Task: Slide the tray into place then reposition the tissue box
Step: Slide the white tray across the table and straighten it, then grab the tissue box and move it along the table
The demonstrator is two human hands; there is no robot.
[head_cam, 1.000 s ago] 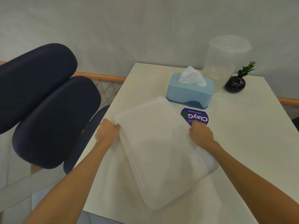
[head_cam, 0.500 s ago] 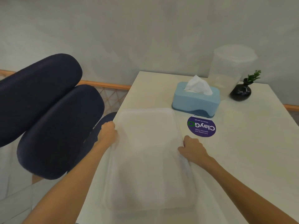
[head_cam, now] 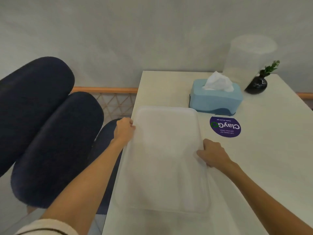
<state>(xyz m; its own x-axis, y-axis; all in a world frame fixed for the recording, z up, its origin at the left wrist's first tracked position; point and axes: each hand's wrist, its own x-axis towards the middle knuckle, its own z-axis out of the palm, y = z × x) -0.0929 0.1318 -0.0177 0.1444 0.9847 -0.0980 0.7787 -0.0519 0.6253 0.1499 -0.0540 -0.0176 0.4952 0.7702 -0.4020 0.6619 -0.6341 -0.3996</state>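
A white translucent tray (head_cam: pixel 165 158) lies flat along the left side of the white table (head_cam: pixel 264 158), its long sides running away from me. My left hand (head_cam: pixel 124 130) grips the tray's left rim near the far corner, over the table's left edge. My right hand (head_cam: pixel 211 154) holds the right rim about midway. A light blue tissue box (head_cam: pixel 215 99) with a white tissue sticking out stands just beyond the tray's far right corner, apart from it.
A round purple "ClayGo" sticker (head_cam: pixel 225 126) is on the table right of the tray. A clear plastic container (head_cam: pixel 245 60) and a small dark vase with a green sprig (head_cam: pixel 257 84) stand at the back. Dark blue padded chairs (head_cam: pixel 50 133) crowd the table's left side.
The tray has turned from a slanted position to lie straight along the table's left edge. Both hands stayed on its rims and the purple sticker is now fully uncovered.
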